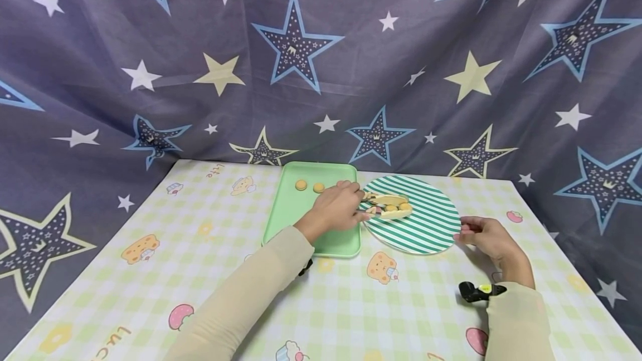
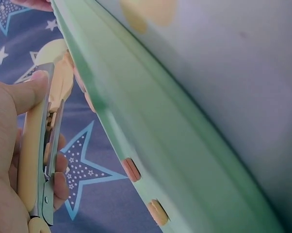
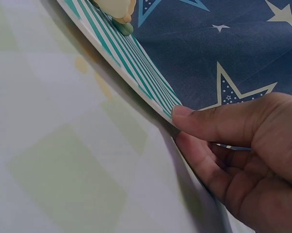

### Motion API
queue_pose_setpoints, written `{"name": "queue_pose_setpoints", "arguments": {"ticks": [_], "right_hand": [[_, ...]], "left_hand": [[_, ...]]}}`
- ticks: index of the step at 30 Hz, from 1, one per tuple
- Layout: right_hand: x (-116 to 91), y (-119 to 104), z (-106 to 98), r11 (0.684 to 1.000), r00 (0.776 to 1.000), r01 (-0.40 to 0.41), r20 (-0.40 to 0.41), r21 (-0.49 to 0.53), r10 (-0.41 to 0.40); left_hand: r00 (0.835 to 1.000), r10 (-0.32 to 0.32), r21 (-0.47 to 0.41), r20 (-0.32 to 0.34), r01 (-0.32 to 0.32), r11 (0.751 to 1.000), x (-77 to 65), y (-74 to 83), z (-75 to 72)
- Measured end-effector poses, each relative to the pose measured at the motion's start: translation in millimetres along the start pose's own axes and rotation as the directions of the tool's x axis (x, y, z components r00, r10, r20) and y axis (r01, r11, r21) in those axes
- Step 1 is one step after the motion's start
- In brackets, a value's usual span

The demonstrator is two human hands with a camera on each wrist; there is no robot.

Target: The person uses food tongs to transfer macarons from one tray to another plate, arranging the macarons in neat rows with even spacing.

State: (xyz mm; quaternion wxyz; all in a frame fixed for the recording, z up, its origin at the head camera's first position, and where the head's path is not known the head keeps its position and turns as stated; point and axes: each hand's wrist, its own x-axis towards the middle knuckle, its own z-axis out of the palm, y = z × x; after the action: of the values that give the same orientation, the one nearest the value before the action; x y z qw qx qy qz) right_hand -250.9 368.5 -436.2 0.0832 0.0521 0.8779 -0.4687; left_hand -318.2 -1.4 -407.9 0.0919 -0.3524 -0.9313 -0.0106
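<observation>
My left hand (image 1: 338,205) grips metal-edged tongs (image 2: 37,150) with cream handles, its fingers curled round them. The tongs' broad beige ends reach over a round green-and-white striped plate (image 1: 426,227). Small round yellow-brown pieces (image 1: 391,208), like little macarons, show between those ends. In the right wrist view, a green piece (image 3: 122,27) appears just under a beige end, at the plate's surface. My right hand (image 1: 494,241) pinches the plate's right rim between thumb and fingers. The left hand's palm is hidden in the head view.
A light green tray (image 1: 286,222) lies left of the plate, beneath my left hand. Two round yellow-brown pieces (image 1: 309,186) sit near its far edge. A checked cloth (image 1: 210,272) covers the table, and a starry curtain (image 1: 321,105) hangs behind.
</observation>
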Motion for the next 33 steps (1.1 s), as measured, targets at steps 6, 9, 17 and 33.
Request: {"name": "queue_pose_setpoints", "arguments": {"ticks": [6, 9, 17, 33], "right_hand": [[1, -1, 1, 1.0, 1.0, 0.014, -0.014, -0.015, -0.015], [1, -1, 1, 1.0, 1.0, 0.016, -0.016, -0.019, -0.016], [0, -1, 1, 1.0, 1.0, 0.008, -0.005, -0.014, -0.008], [1, 1, 0, 1.0, 1.0, 0.001, -0.009, -0.014, -0.001]], "left_hand": [[1.0, -0.007, 0.012, 0.007, 0.007, 1.0, 0.9, 0.8, 0.7], [1.0, -0.006, 0.023, 0.004, 0.006, 1.0, 0.8, 0.4, 1.4], [1.0, 0.004, 0.003, -0.015, -0.004, 1.0, -0.7, -1.1, -0.1], [0.991, -0.12, -0.064, -0.051, 0.117, 0.991, -19.1, -21.4, -21.4]]}}
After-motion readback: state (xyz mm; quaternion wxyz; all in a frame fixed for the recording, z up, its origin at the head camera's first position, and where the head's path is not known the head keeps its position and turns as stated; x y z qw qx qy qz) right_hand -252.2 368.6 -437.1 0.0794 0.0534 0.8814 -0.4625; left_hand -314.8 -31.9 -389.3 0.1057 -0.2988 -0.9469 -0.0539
